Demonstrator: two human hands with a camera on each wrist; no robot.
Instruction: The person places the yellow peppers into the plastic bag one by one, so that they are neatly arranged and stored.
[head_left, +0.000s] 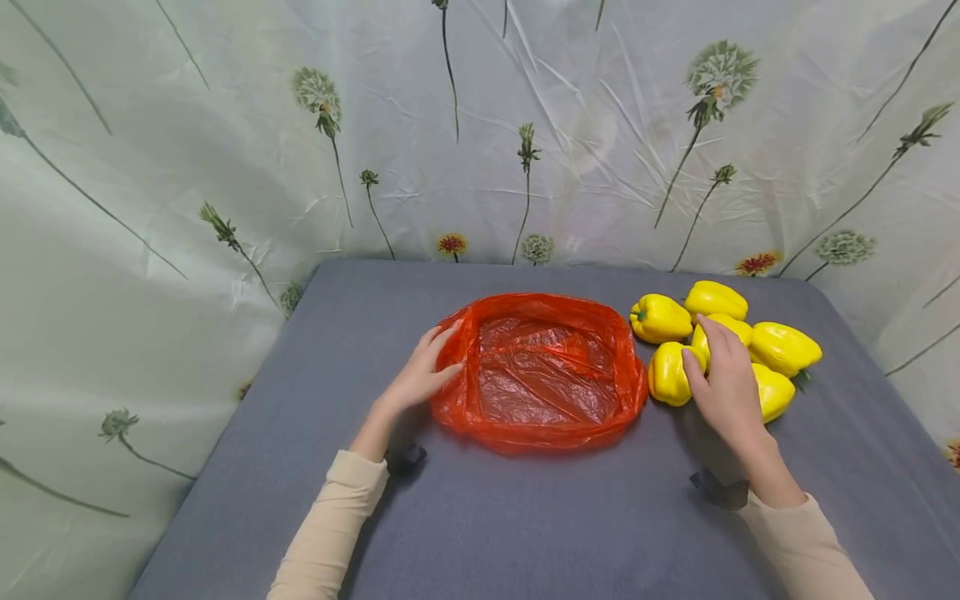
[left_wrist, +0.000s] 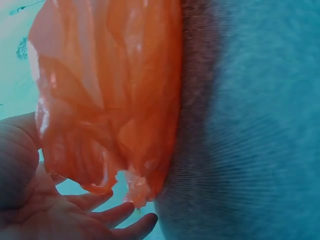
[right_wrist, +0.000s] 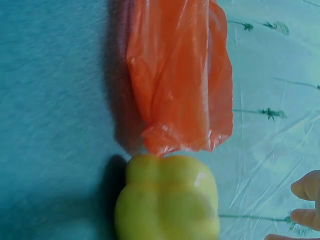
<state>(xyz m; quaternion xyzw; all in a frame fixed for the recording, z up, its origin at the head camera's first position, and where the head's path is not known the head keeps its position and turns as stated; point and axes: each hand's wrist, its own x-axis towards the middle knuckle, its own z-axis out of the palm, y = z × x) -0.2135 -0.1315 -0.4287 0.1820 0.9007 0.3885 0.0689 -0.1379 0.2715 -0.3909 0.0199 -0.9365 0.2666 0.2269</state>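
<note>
On a grey table [head_left: 525, 525] lie one red bag [head_left: 551, 446] and six yellow peppers. The bag sits at the middle, its mouth spread wide and facing up, its rim turned outward all round; through the mouth only crumpled red film shows.

All six peppers are bunched to the right of the bag. Two are at the back: one [head_left: 660, 320] with its green stem toward the bag, the other [head_left: 716, 300] behind it to the right. One [head_left: 737, 327] lies in the middle, partly covered by fingers, and one [head_left: 786, 348] at the far right. Two are in front: one [head_left: 670, 375] just beside the bag's right edge, the other [head_left: 774, 392] partly behind the right hand [head_left: 726, 387].

Two hands are at work, each below a beige sleeve. The left hand [head_left: 420, 372] is at the bag's left side, fingers and thumb extended along the rim; in its wrist view the fingers are spread loosely and do not close round the film. The right hand is poised over the peppers, thumb and fingers apart, with nothing in its grasp; whether a fingertip touches a pepper I cannot tell.

One pale cloth [head_left: 585, 167] printed with dandelions hangs behind the table.
</note>
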